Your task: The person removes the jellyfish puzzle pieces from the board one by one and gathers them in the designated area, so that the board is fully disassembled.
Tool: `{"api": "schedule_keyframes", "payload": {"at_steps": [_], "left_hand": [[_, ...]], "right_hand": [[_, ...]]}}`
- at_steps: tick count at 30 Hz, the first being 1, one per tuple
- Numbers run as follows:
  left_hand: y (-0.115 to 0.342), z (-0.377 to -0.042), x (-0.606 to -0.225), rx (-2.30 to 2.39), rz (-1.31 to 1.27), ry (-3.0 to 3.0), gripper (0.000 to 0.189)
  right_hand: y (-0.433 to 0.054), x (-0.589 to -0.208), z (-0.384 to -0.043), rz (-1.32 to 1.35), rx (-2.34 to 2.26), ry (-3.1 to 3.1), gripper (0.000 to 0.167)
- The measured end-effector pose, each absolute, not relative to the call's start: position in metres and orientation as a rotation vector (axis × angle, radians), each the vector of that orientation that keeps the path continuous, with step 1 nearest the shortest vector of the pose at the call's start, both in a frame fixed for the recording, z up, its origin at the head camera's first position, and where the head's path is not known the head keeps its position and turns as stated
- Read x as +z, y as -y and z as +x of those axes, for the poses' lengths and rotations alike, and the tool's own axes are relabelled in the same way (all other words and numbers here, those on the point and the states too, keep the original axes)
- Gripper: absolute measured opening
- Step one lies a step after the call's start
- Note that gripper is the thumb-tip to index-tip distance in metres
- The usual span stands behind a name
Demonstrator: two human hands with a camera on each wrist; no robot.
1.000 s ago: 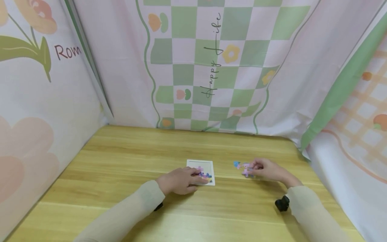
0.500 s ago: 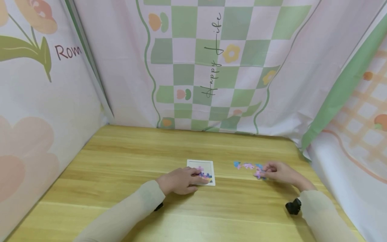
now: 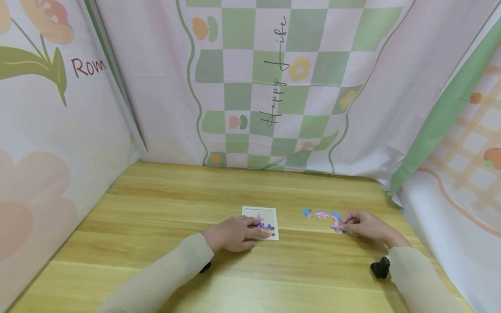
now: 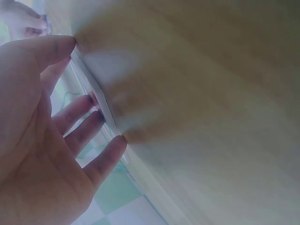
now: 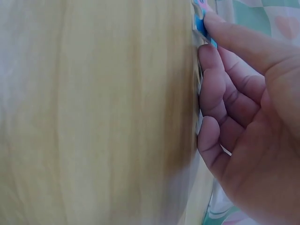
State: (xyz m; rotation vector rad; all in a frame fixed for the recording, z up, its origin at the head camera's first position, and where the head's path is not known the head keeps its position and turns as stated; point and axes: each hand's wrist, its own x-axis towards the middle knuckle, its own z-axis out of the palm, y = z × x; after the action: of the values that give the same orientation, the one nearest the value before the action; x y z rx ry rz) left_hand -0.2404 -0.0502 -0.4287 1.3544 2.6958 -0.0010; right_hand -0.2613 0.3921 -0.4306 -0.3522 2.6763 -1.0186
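A white-framed jigsaw puzzle tray (image 3: 259,210) lies mid-table, with several joined purple, pink and yellow pieces (image 3: 260,218) in it. My left hand (image 3: 233,234) rests over its left and lower part, fingers extended and covering some of the pieces. The left wrist view shows thumb and little fingertip right at the tray's edge (image 4: 101,96). To the right, my right hand (image 3: 365,224) pinches a pink and blue puzzle piece (image 3: 335,226) between thumb and forefinger, low over the table. In the right wrist view the thumb lies on that piece's blue part (image 5: 200,27), the other fingers curled below.
Beside the right hand's fingertips lie more loose pieces: a blue one (image 3: 307,212), a pink one (image 3: 322,214) and another blue one (image 3: 335,215). The wooden table (image 3: 188,191) ends at a checked curtain (image 3: 274,143), with cloth walls on both sides.
My right hand has moved right with the pink and blue puzzle piece, mostly in the first half second, uncovering the loose pieces. The left hand and tray have stayed put.
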Motion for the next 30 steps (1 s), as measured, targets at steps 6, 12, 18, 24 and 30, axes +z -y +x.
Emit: {"api": "schedule_keyframes", "payload": {"at_steps": [6, 12, 18, 24, 30], "left_hand": [[0.05, -0.239, -0.428, 0.019, 1.347, -2.691, 0.045], [0.049, -0.239, -0.429, 0.045, 1.354, -2.703, 0.049], [0.049, -0.24, -0.429, 0.095, 1.354, -2.714, 0.043], [0.052, -0.24, -0.43, 0.12, 1.371, -2.697, 0.039], [0.056, -0.239, -0.432, 0.128, 1.355, -2.677, 0.041]], "right_hand": [[-0.39, -0.43, -0.261, -0.313, -0.97, -2.697, 0.03], [-0.391, -0.43, -0.262, -0.281, -0.969, -2.698, 0.031], [-0.388, -0.426, -0.262, -0.283, -1.022, -2.653, 0.031], [-0.38, -0.417, -0.264, -0.38, -1.048, -2.621, 0.029], [-0.361, -0.411, -0.271, -0.489, -1.009, -2.65, 0.029]]}}
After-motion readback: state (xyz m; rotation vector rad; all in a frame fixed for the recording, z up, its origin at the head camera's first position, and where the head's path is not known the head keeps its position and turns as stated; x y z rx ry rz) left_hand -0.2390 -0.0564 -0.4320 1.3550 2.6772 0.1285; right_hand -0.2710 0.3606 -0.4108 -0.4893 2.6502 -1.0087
